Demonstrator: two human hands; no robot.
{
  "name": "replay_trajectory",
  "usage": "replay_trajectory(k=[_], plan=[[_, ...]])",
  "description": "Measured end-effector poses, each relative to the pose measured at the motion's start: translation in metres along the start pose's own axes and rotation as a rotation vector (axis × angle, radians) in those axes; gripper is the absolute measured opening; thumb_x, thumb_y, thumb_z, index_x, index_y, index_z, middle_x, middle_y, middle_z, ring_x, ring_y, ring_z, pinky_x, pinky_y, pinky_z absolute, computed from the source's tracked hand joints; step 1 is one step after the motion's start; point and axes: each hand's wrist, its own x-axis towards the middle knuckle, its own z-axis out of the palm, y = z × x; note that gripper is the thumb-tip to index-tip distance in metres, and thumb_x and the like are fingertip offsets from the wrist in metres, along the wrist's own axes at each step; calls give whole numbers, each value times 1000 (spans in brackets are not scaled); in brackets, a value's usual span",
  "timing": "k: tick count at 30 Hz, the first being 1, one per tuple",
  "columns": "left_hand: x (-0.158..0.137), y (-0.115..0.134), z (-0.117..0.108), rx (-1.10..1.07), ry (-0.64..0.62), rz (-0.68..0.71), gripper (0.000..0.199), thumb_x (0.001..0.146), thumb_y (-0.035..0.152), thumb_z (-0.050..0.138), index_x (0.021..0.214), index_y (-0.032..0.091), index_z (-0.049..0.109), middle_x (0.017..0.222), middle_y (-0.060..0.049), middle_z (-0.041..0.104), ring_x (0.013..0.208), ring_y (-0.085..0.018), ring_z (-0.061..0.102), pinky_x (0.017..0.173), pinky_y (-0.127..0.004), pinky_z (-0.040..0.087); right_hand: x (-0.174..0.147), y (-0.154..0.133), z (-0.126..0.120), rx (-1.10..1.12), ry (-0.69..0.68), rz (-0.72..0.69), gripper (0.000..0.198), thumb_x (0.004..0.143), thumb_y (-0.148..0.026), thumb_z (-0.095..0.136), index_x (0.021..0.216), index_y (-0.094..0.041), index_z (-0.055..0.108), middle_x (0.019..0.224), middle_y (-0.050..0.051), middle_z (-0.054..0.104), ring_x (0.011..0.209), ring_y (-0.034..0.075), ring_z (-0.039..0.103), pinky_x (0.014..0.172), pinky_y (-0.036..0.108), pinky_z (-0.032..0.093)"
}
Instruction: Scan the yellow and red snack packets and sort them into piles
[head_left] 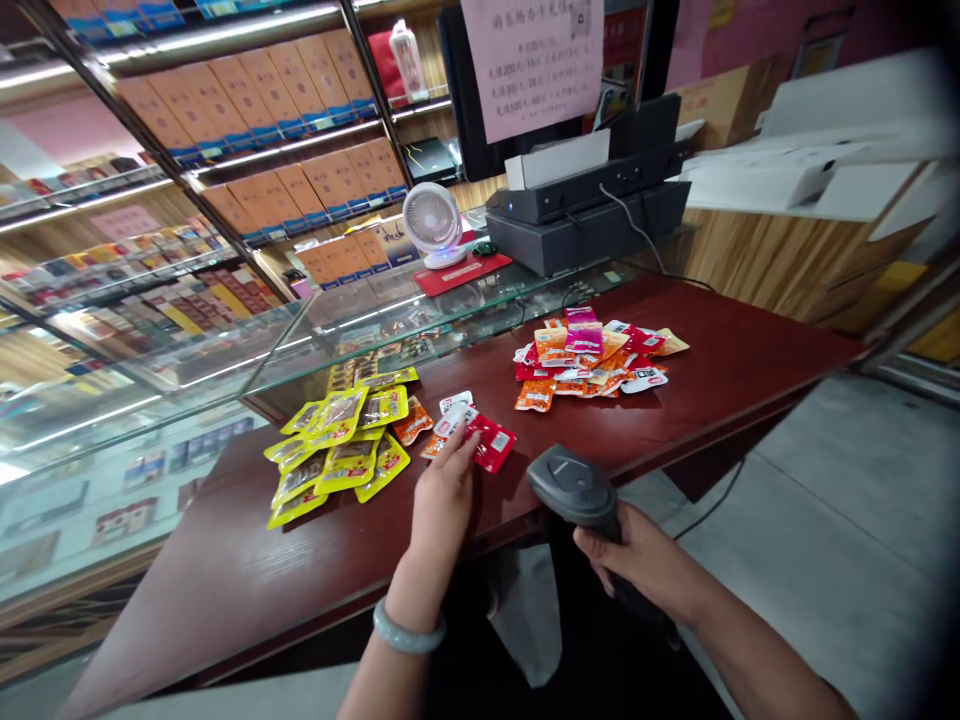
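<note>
Right hand (637, 550): grip closed round the handle of a dark scanner (574, 485), whose head hangs at the near edge of the worktop (240, 570). Palm and fingers hide much of the handle; lower end merges with dark clothing.

Left hand (444, 495): fingers stretched over a red packet (495, 444) on the worktop, between two piles. Cannot tell whether the grip pinches it or just rests there; fingers cover its left part. Orange packet (412, 422) just beyond, between hand and yellow packets (341, 440); those overlap, lower ones partly covered, count uncertain.

Farther right, mixed packets (585, 362) heaped, many buried, print too small to read. Both forearms cut off by the lower frame. Pink sign (536, 65) cropped at top, hiding part of the screen (461, 95) behind.
</note>
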Motion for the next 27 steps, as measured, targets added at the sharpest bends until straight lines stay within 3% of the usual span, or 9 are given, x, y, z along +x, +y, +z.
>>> replay_trajectory(k=[4, 7, 10, 14, 16, 21, 24, 27], plan=[[23, 3, -15, 177, 31, -135, 53, 90, 12, 48, 140, 27, 54, 153, -8, 44, 114, -25, 65, 95, -36, 55, 4, -3, -2, 5, -1, -33, 51, 76, -70, 66, 83, -22, 49, 53, -7, 46, 46, 11, 40, 47, 25, 37], [40, 21, -11, 204, 41, -113, 45, 93, 18, 47, 135, 27, 59, 137, -7, 60, 106, -23, 67, 91, -33, 54, 7, -7, -5, 9, 15, -59, 51, 77, -69, 66, 86, -21, 51, 53, -8, 46, 46, 10, 39, 47, 24, 36], [62, 43, 13, 163, -24, -54, 34, 95, 37, 49, 120, 23, 68, 118, -9, 69, 101, -22, 67, 89, -31, 52, 7, -6, -10, 7, 43, -54, 52, 77, -69, 65, 88, -20, 52, 52, -9, 45, 45, 10, 38, 47, 24, 34], [95, 67, 54, 238, -132, -95, 59, 88, 64, 51, 106, 11, 68, 108, -18, 67, 104, -28, 64, 89, -36, 49, 4, 1, -17, -2, 80, -38, 51, 79, -67, 65, 92, -19, 53, 50, -10, 43, 43, 10, 41, 48, 24, 35], [109, 74, 66, 273, -152, -139, 66, 83, 69, 54, 106, 8, 66, 111, -22, 65, 108, -31, 62, 90, -37, 48, 2, 4, -21, -9, 93, -37, 51, 80, -66, 64, 95, -19, 53, 51, -10, 45, 44, 11, 41, 48, 25, 36], [119, 67, 65, 187, -296, -212, 58, 76, 55, 71, 108, 9, 59, 109, -21, 67, 105, -32, 65, 82, -34, 47, -3, 7, -27, -29, 105, -33, 51, 82, -67, 61, 96, -19, 53, 51, -9, 45, 44, 11, 41, 49, 25, 37], [106, 49, 53, 40, -370, -254, 38, 79, 39, 72, 104, 15, 55, 99, -12, 70, 91, -24, 68, 72, -29, 45, 0, 3, -30, -38, 107, -32, 52, 80, -70, 61, 90, -20, 54, 48, -9, 45, 43, 12, 42, 48, 26, 38], [84, 31, 42, -83, -357, -248, 29, 82, 33, 70, 100, 19, 52, 89, -4, 70, 79, -18, 67, 65, -25, 41, 5, -2, -29, -31, 123, -29, 52, 78, -70, 63, 87, -20, 54, 46, -9, 45, 42, 12, 43, 47, 25, 37]])
